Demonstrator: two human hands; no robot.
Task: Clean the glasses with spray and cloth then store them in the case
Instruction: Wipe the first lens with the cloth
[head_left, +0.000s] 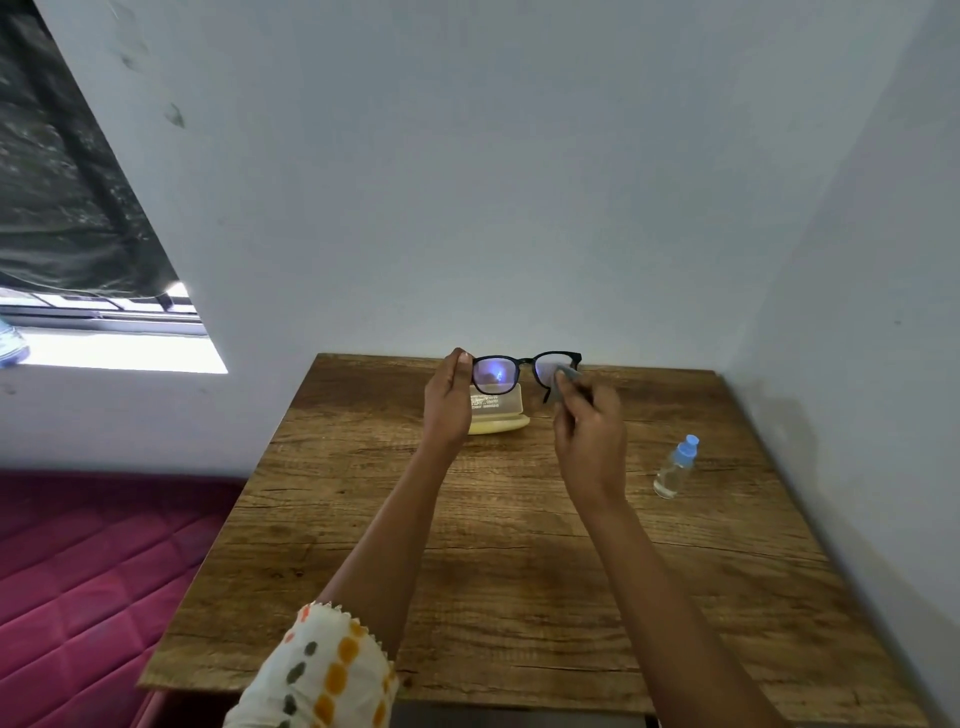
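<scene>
Nearest the viewer, a white sleeve with orange and grey dots (332, 670) covers the left upper forearm, and both bare arms reach forward over the brown wood-grain table (493, 571). To the right, well apart from the hands, the small clear spray bottle with a blue cap (677, 466) stands on the tabletop; a careless elbow pulling back on that side could tip it.

Further out, the left hand (447, 402) is closed on the outer end of the black-framed glasses (524, 371), which are held up in the air above the far part of the table. The right hand (589, 431) is pinched on a small grey cloth (563, 382) pressed against the lens on that side. With only one end of the frame held, hard rubbing could likely twist the frame or lever it out of the left fingers, and a bare fingertip straying past the cloth would smear the lens.

Behind and below the glasses lies the pale yellow case with its lid open (496, 410), close to the table's far edge by the wall; dropped glasses could strike it.
</scene>
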